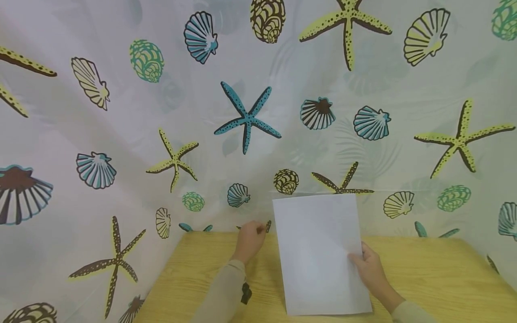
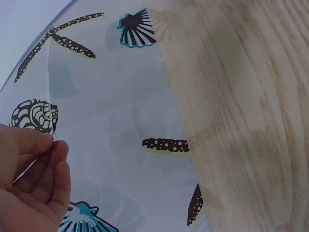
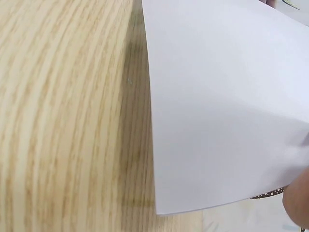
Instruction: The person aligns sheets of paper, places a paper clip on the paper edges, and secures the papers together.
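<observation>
My right hand point(image 1: 372, 271) grips a blank white sheet of paper point(image 1: 323, 255) by its right edge, thumb in front and fingers behind. The sheet stands nearly upright over the table, its lower edge close to the wood. In the right wrist view, the paper point(image 3: 217, 106) fills much of the frame, with part of the right hand point(image 3: 297, 198) at the lower right. Left of the sheet, and apart from it, is my left hand point(image 1: 251, 240). The left wrist view shows that hand point(image 2: 38, 174) with curled fingers, thumb and forefinger tips meeting; nothing shows between them.
A light wood table point(image 1: 428, 269) spreads under both hands. Behind it and along the sides hangs a white curtain point(image 1: 282, 148) printed with starfish and shells. A small black object point(image 1: 246, 294) sits at the left wrist.
</observation>
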A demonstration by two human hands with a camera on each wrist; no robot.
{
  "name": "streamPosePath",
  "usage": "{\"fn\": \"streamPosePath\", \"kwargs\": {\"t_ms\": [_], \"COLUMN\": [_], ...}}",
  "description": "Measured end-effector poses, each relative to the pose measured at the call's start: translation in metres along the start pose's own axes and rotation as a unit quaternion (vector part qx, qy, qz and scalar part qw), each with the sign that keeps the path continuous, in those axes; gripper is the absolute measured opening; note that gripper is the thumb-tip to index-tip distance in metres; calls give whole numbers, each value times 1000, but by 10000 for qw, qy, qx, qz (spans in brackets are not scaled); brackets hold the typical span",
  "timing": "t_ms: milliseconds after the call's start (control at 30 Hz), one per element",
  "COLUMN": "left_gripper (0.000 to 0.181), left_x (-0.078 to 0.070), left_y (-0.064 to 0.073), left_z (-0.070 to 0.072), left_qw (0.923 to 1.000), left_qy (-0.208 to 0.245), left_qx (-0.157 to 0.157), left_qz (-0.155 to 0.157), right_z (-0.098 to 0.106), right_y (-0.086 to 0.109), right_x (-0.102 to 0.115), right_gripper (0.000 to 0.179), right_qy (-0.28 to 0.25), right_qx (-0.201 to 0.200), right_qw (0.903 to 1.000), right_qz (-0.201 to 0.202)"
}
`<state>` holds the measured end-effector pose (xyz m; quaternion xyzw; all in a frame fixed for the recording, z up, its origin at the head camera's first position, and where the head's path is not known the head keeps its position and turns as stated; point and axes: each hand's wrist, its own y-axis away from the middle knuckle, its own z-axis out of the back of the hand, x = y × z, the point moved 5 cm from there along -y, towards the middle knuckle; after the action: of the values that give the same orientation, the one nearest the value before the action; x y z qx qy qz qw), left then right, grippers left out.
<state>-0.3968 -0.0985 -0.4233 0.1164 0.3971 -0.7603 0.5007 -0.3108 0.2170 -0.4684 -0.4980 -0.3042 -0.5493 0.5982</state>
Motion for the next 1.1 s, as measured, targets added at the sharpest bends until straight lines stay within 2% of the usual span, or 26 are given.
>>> {"fn": "streamPosePath", "kwargs": {"t_ms": [233, 400, 600, 733, 900, 1000, 1100], "left_gripper": [9, 11, 14, 14, 12, 12, 12], "left_x": [-13, -22, -32, -37, -44, -47, -47], "left_y": [-8, -15, -20, -23, -24, -24, -25], "left_z": [9, 15, 22, 24, 26, 26, 26], "left_qw": [9984, 9960, 9930, 9917, 9873, 9852, 9858], "left_qy": [336, 710, 912, 836, 989, 1024, 958], "left_qx": [-391, -515, -749, -966, -1156, -1207, -1193], "left_qz": [-217, -147, -23, -136, -461, -652, -688], "right_z": [0, 0, -1, -1, -1, -1, -1], "right_y": [0, 0, 0, -1, 0, 0, 0], "right_x": [0, 0, 0, -1, -1, -1, -1], "right_gripper": [44, 44, 44, 43, 42, 41, 42], "right_qy": [12, 12, 32, 24, 81, 98, 55], "right_qx": [20, 37, 31, 11, -31, -38, 2], "right_qw": [10000, 10000, 9999, 9998, 9997, 9998, 9999], "right_qz": [55, 73, 137, 191, 214, 186, 160]}}
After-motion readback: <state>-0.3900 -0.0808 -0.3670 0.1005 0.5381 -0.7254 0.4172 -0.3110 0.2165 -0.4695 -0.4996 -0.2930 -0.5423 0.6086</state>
